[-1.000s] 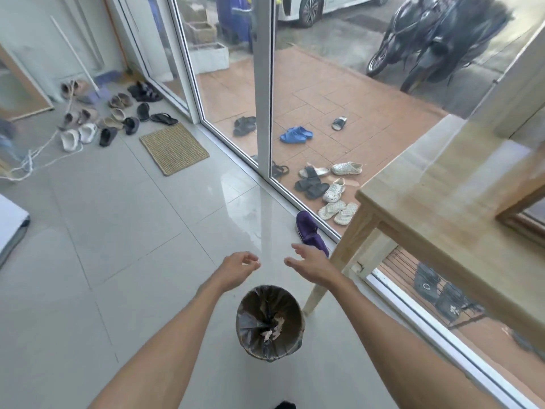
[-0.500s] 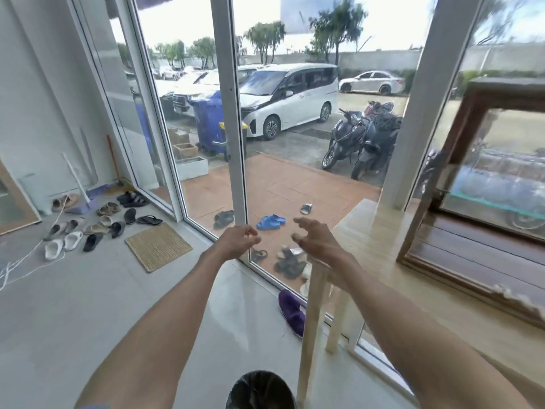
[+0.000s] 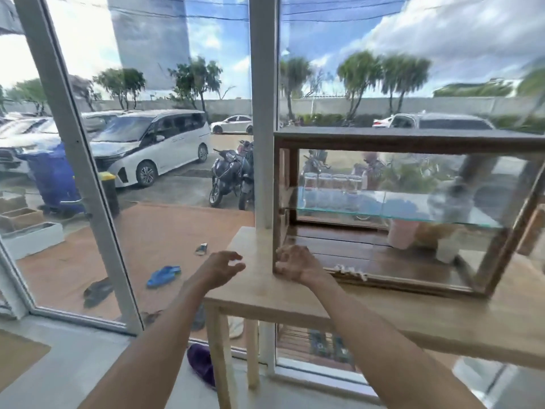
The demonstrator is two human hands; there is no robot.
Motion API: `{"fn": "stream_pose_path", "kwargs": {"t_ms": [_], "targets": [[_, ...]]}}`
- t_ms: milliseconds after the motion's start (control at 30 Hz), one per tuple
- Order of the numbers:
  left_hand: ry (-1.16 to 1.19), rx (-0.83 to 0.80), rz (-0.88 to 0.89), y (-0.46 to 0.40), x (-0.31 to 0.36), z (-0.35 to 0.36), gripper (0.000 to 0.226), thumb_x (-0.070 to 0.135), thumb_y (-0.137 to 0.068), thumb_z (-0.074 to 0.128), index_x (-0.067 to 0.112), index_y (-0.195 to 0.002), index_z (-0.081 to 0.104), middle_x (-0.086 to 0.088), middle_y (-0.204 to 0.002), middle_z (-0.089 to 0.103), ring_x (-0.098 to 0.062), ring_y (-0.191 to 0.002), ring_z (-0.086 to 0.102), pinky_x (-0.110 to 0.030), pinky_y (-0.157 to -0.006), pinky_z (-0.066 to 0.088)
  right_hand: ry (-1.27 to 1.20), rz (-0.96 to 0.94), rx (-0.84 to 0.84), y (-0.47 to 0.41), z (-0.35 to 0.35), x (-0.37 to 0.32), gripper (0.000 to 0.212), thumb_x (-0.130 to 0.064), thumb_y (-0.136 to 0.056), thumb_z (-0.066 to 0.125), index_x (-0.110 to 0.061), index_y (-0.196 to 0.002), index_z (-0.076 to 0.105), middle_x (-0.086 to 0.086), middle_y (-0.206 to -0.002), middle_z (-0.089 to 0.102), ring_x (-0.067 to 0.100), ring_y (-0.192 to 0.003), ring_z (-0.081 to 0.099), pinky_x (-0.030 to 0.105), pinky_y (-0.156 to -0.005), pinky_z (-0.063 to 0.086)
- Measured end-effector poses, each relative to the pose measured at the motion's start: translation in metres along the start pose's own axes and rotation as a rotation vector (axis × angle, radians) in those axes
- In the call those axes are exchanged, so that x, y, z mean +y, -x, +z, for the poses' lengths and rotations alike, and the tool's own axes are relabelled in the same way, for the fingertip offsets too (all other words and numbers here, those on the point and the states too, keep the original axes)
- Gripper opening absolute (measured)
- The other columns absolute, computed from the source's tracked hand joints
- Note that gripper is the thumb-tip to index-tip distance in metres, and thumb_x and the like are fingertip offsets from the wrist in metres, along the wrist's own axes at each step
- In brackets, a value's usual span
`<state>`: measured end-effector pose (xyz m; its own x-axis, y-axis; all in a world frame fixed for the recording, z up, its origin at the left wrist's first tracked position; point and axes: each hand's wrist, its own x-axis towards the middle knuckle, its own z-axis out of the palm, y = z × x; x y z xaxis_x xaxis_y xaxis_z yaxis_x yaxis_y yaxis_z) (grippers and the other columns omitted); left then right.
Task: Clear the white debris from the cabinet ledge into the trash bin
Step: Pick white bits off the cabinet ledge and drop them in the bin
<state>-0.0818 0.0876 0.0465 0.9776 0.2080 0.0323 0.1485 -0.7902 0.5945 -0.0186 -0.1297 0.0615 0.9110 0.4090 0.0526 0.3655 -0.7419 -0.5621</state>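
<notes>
A wood-framed glass cabinet (image 3: 407,140) stands on a light wooden table (image 3: 256,293). White debris (image 3: 351,271) lies in a ragged strip on the cabinet's front bottom ledge. My right hand (image 3: 296,264) hovers at the cabinet's lower left corner, fingers curled and apart, empty, just left of the debris. My left hand (image 3: 222,265) is over the table's left end, fingers spread, holding nothing. The trash bin is out of view.
Inside the cabinet a glass shelf (image 3: 383,208) carries several jars, with a pink cup (image 3: 402,233) below. A white window post (image 3: 263,113) rises behind the table. A purple slipper (image 3: 202,363) lies on the floor by the table leg (image 3: 221,358).
The view has swung up from the trash bin on the floor to the cabinet. Both hands have risen to table height, the right one reaching the cabinet's corner.
</notes>
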Motion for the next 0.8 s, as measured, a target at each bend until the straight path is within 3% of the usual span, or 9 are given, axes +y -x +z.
{"fn": "stream_pose_path", "kwargs": {"t_ms": [100, 200, 433, 533, 800], "targets": [[-0.016, -0.06, 0.091, -0.014, 0.029, 0.028, 0.036, 0.038, -0.09, 0.065, 0.019, -0.12, 0.068, -0.007, -0.128, 0.066, -0.021, -0.106, 0.065, -0.036, -0.095, 0.05, 0.009, 0.1, 0.056, 0.016, -0.026, 0.035, 0.037, -0.03, -0.082, 0.058, -0.023, -0.118, 0.067, 0.005, -0.115, 0.07, 0.025, -0.112, 0.061, 0.039, -0.094, 0.051], [-0.009, -0.093, 0.17, -0.022, 0.06, 0.051, 0.033, 0.034, -0.092, 0.063, 0.017, -0.119, 0.069, -0.006, -0.127, 0.067, -0.023, -0.112, 0.063, -0.035, -0.094, 0.05, 0.034, 0.176, 0.1, 0.029, -0.046, 0.069, 0.046, -0.03, -0.086, 0.06, -0.027, -0.132, 0.058, 0.0, -0.124, 0.066, 0.02, -0.123, 0.053, 0.038, -0.103, 0.044], [-0.005, -0.17, 0.269, -0.041, 0.108, 0.096, 0.037, 0.032, -0.094, 0.059, 0.014, -0.127, 0.063, -0.004, -0.128, 0.066, -0.02, -0.118, 0.061, -0.031, -0.098, 0.046, 0.041, 0.312, 0.272, 0.049, -0.08, 0.117, 0.039, -0.031, -0.083, 0.065, -0.028, -0.122, 0.067, -0.003, -0.112, 0.071, 0.02, -0.112, 0.062, 0.035, -0.097, 0.048], [-0.022, -0.175, 0.304, -0.051, 0.121, 0.114, 0.038, 0.035, -0.093, 0.059, 0.019, -0.127, 0.062, -0.001, -0.129, 0.066, -0.019, -0.118, 0.061, -0.038, -0.101, 0.048, 0.053, 0.319, 0.284, 0.052, -0.082, 0.134, 0.036, -0.028, -0.085, 0.063, -0.024, -0.12, 0.068, -0.001, -0.111, 0.072, 0.022, -0.11, 0.063, 0.035, -0.096, 0.05], [-0.111, -0.076, 0.446, -0.07, 0.136, 0.149, 0.032, 0.031, -0.091, 0.061, 0.019, -0.12, 0.067, -0.003, -0.123, 0.07, -0.021, -0.113, 0.064, -0.037, -0.095, 0.05, 0.163, 0.298, 0.258, 0.039, -0.063, 0.158, 0.037, -0.025, -0.085, 0.062, -0.025, -0.122, 0.066, 0.005, -0.12, 0.07, 0.025, -0.113, 0.064, 0.035, -0.096, 0.052]]}}
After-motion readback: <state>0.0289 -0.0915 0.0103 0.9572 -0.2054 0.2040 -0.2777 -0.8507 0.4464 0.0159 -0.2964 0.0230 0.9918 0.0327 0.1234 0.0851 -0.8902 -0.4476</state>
